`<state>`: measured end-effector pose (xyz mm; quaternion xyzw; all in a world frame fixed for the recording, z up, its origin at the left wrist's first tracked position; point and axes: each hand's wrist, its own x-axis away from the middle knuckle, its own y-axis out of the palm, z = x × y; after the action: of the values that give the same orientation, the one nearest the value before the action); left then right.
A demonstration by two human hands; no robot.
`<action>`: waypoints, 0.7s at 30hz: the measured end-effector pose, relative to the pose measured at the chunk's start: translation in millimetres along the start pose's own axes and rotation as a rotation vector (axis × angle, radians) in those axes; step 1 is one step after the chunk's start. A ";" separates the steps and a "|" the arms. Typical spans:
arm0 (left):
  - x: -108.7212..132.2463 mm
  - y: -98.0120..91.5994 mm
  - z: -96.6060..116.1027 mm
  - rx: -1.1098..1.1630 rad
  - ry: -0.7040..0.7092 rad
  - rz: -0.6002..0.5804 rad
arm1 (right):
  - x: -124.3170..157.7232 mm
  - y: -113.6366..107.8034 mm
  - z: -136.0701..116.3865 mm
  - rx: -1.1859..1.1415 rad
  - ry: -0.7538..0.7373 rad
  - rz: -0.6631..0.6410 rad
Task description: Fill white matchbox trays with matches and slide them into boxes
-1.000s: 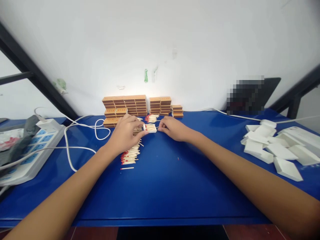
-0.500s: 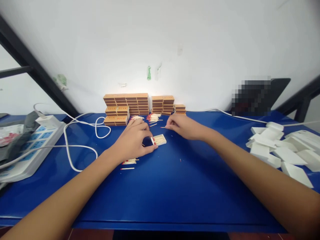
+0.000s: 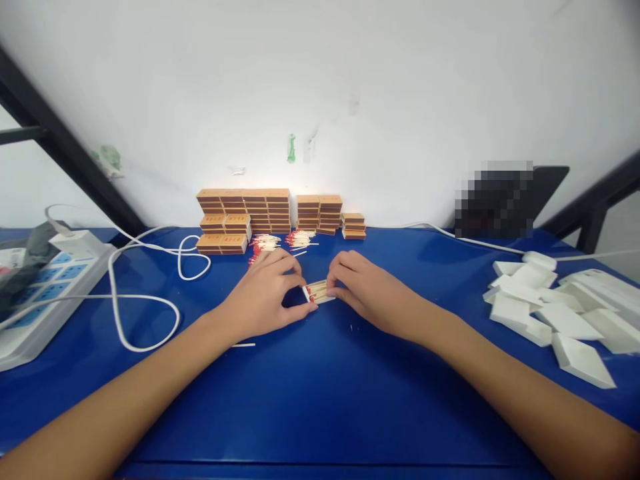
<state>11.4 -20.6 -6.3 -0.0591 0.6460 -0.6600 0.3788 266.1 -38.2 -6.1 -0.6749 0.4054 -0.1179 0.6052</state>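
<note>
A white power strip [image 3: 55,291] is seen at left, then stacked matchboxes [image 3: 245,213] and loose matches [image 3: 265,244]. By the left hand [image 3: 267,293], a match tray [image 3: 317,292] is gripped at its left end between thumb and fingers, over the blue table [image 3: 320,407]; its right end is partly covered by the right hand [image 3: 367,293], fingers bunched narrowly, whether on a match cannot be told, with white trays [image 3: 565,310] heaped beyond.

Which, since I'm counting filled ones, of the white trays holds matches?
The tray between the left hand and right hand: matches show inside; the trays piled at right show none.
</note>
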 end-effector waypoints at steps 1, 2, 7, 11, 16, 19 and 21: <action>-0.1 -0.2 0.8 0.005 0.002 0.000 | 0.1 0.4 -0.6 0.024 -0.018 0.009; -0.2 -0.6 1.6 0.008 0.007 -0.002 | 0.0 1.1 -1.1 0.053 -0.037 0.012; -0.9 -2.4 3.9 0.012 0.030 -0.018 | 0.0 7.2 -3.6 0.128 -0.092 -0.002; -1.1 -2.4 2.8 0.028 0.038 -0.003 | 1.5 5.2 -2.2 0.072 -0.054 0.051; -1.0 -1.8 0.0 0.035 0.028 0.014 | 4.9 -2.9 8.5 0.061 -0.013 0.112; -1.0 -2.5 0.4 0.037 0.022 0.000 | 6.3 -2.1 12.0 0.006 -0.019 0.110; -1.0 -3.1 1.3 0.043 0.023 -0.007 | 6.3 0.3 11.1 -0.020 -0.019 0.102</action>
<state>11.5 -21.4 -2.9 -0.0455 0.6357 -0.6759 0.3700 277.3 -34.5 -11.1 -0.6603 0.4347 -0.0764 0.6076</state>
